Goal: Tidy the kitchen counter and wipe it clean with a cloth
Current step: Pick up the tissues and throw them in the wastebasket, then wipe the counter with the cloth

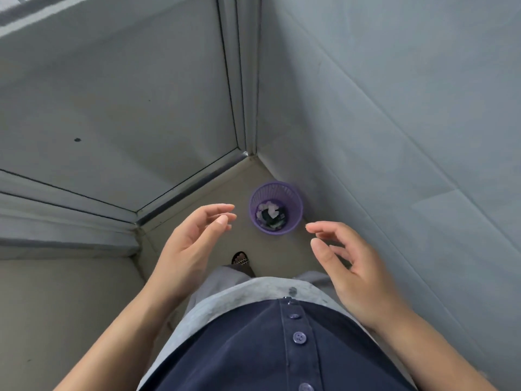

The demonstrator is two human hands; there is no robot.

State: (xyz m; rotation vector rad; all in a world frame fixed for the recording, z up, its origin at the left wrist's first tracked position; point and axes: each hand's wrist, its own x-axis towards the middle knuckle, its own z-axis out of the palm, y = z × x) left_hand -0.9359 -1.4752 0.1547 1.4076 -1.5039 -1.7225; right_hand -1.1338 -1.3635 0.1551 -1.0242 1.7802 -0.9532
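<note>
— Where are my hands right now?

— Both hang over the floor: left hand (189,244) and right hand (352,263), each grip spread and empty, fingers loosely curled.

— Why there?

— They flank the purple bin (276,207) tucked into the corner by the wall (394,108), which holds crumpled rubbish (270,213). I'd judge this the rubbish-clearing part of tidying.

— And the worktop, the cloth?

— Neither is in view.

Left hand (194,241) and right hand (352,266) empty, fingers spread.
</note>
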